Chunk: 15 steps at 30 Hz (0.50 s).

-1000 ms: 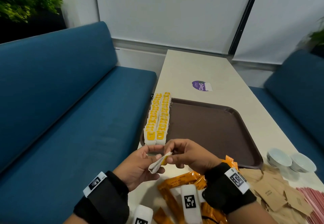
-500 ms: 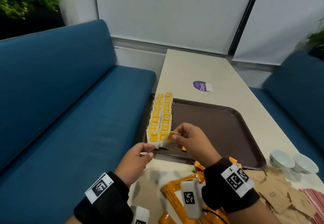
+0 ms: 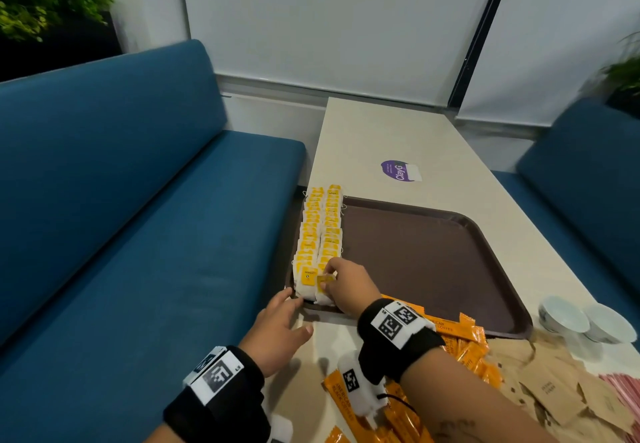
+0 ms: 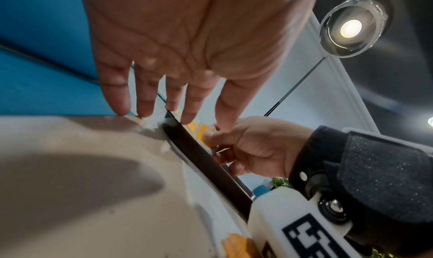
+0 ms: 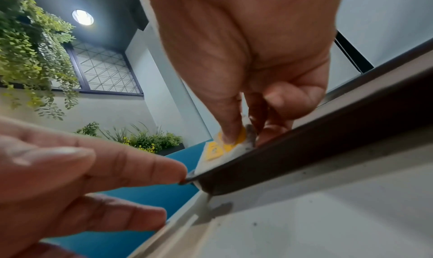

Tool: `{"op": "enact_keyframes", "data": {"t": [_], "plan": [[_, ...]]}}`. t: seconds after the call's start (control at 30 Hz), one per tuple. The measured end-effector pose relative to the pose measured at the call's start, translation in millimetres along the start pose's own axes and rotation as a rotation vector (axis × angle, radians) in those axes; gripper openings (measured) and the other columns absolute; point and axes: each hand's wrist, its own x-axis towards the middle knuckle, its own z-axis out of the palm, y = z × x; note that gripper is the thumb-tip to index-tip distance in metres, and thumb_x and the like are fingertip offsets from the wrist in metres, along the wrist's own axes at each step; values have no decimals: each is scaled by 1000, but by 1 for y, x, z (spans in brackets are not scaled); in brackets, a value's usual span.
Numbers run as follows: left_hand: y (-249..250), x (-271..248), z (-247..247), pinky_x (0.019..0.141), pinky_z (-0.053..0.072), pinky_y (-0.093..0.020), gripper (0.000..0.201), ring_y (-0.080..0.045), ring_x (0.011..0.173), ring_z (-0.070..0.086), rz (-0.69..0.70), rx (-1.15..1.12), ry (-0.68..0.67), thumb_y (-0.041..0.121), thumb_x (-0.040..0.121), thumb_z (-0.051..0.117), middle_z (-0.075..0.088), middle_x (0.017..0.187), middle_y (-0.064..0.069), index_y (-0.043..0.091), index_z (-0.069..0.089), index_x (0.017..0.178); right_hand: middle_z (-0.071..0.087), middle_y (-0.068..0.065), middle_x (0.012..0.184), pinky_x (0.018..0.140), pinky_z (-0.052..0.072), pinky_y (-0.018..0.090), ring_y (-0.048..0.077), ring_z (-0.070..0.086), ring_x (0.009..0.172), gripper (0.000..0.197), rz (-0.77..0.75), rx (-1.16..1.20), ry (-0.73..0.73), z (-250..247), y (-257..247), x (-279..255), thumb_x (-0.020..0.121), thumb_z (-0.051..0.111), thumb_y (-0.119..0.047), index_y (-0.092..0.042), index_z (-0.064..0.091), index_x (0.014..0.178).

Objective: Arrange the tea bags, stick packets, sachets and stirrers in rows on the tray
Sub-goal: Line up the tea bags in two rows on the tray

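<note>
A brown tray (image 3: 433, 262) lies on the table, with two rows of yellow-tagged tea bags (image 3: 320, 231) along its left edge. My right hand (image 3: 330, 274) pinches one tea bag (image 3: 323, 290) at the near end of the right-hand row. In the right wrist view its thumb presses the yellow tag of this tea bag (image 5: 220, 151), just inside the tray rim (image 5: 304, 160). My left hand (image 3: 291, 299) is flat, and its straight fingers (image 4: 145, 106) touch the tray's near left corner (image 4: 203, 162).
Orange stick packets (image 3: 460, 342) lie under my right wrist, in front of the tray. Brown sachets (image 3: 554, 390) and pink stirrers (image 3: 623, 394) lie at the near right, beside two white cups (image 3: 568, 318). A blue sofa (image 3: 138, 234) runs along the table's left side.
My right hand took the tea bag from between both hands forward and down onto the tray's near end. My left hand let go and reached to the tray corner.
</note>
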Motion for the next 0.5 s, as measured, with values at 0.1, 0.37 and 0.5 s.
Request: {"op": "enact_keyframes", "data": {"t": [0.1, 0.37, 0.5], "plan": [[2, -1, -4, 116, 23, -35, 59, -17, 143, 16, 5, 21, -16, 32, 94, 52, 8, 157, 7, 18, 29, 147, 59, 8, 108, 80, 53, 37, 22, 58, 90, 29, 19, -5, 9, -4, -1, -1, 86, 65, -17, -19, 53, 112], [20, -17, -4, 110, 30, -28, 63, -14, 135, 30, 67, 79, 3, 35, 88, 61, 27, 150, 4, 22, 33, 142, 53, -7, 89, 65, 41, 14, 3, 51, 80, 38, -106, 216, 72, -79, 3, -53, 82, 72, -20, -22, 53, 115], [36, -33, 7, 107, 29, -22, 73, -9, 134, 30, 155, 190, -52, 40, 81, 68, 29, 147, 8, 26, 30, 143, 58, -5, 86, 64, 43, 15, 4, 55, 77, 29, -104, 158, 93, -114, 31, -73, 79, 74, -18, -26, 56, 100]]}}
